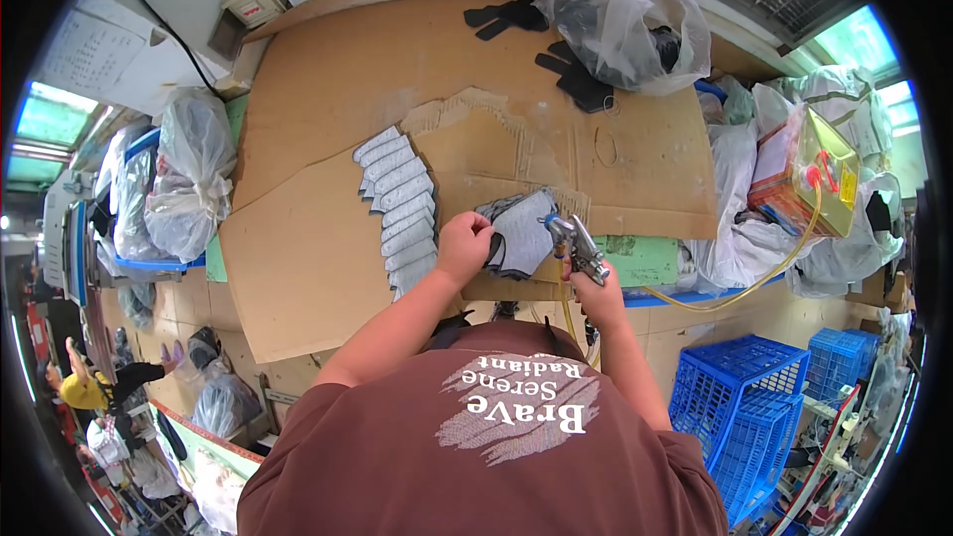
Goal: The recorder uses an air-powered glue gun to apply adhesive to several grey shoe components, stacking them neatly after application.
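My right hand [593, 288] is wrapped round the handle of a metal spray gun [586, 250]. The gun's blue-ringed front end is at the right edge of a small pile of grey fabric pieces [526, 238] with dark edges. At the pile's left side, my left hand [465, 248] is closed, thumb and fingers pinching a dark-edged corner of a fabric piece. Left of that hand, a row of overlapping grey fabric pieces [405, 213] runs across the cardboard [298, 268]. A yellowish hose [735, 300] curves from the right toward the gun.
Black cut pieces [581, 79] and a clear plastic bag [635, 35] lie at the far side. On the right, a rectangular tin [809, 174] with the hose at its red cap stands among plastic bags. Blue crates [740, 397] are at lower right; tied bags [189, 179] stand left.
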Demonstrator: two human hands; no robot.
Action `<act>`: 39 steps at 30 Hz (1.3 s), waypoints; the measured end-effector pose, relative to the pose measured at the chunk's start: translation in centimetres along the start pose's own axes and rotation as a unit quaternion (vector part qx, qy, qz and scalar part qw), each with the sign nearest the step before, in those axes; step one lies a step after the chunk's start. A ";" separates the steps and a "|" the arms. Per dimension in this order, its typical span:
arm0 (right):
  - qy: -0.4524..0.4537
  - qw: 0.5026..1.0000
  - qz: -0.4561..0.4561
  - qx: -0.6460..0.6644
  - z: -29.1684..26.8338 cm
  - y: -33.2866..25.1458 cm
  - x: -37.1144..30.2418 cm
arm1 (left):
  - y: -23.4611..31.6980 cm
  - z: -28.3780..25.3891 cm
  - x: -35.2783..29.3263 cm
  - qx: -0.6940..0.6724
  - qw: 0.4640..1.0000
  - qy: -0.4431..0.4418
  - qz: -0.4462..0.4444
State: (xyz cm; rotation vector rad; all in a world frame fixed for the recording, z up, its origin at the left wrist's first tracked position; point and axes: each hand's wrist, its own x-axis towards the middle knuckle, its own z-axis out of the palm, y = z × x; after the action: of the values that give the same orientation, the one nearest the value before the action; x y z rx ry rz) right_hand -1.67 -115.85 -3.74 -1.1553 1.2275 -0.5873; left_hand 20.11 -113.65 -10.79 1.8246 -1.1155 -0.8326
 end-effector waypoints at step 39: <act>-0.086 0.996 -0.018 -0.013 2.1 0.8 -0.2 | -0.9 -0.3 1.0 -0.007 0.997 -0.050 0.051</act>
State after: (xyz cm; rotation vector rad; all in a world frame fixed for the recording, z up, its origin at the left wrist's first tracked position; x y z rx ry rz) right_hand 0.06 -114.64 -4.59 -1.2263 1.0712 -0.4892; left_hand 21.10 -114.22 -11.54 1.7144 -1.2536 -0.8776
